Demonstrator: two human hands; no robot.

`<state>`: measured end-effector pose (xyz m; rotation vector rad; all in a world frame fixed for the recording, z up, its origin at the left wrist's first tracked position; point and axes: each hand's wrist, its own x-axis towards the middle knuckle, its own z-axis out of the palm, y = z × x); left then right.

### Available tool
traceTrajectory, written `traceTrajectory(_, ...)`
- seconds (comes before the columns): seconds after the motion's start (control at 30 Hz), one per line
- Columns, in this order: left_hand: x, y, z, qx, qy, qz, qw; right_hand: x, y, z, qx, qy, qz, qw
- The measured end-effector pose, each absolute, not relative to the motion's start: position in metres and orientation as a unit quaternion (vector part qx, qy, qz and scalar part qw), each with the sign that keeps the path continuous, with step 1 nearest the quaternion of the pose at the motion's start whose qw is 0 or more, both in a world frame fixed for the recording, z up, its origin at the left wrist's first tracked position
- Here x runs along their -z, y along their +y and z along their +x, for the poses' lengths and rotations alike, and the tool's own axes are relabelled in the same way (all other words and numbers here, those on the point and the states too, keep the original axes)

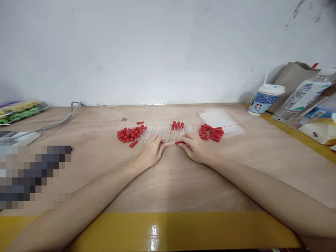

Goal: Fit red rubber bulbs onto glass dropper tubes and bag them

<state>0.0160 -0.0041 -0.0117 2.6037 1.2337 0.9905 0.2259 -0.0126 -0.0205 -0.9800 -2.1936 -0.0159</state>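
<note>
My left hand [152, 151] and my right hand [193, 147] meet at the middle of the wooden table [170, 182]. Between them they pinch one thin clear tube [170, 143]; the left fingers hold its clear end and the right fingers are closed on its red rubber cap [179, 142]. Just beyond the fingers lies a row of clear tubes [160, 132], a few with red caps [177, 125] fitted. A pile of loose red caps [130, 134] lies to the left and a second red pile [212, 133] to the right.
A clear plastic bag [220, 120] lies behind the right pile. A lidded paper cup with a straw [265, 99], a plastic bottle [301, 96] and packets stand at the far right. Grey cables [61, 120] and green and yellow items [19, 111] sit far left. Yellow tape [170, 231] edges the table.
</note>
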Motion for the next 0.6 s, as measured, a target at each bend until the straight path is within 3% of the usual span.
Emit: traceTrajectory(0.6, 0.0067, -0.0020, 0.0166, -0.328, 0.341, 0.877, 0.089, 0.0153, -0.0150, 0.2259, -0.069, -0.854, -0.352, 0.376)
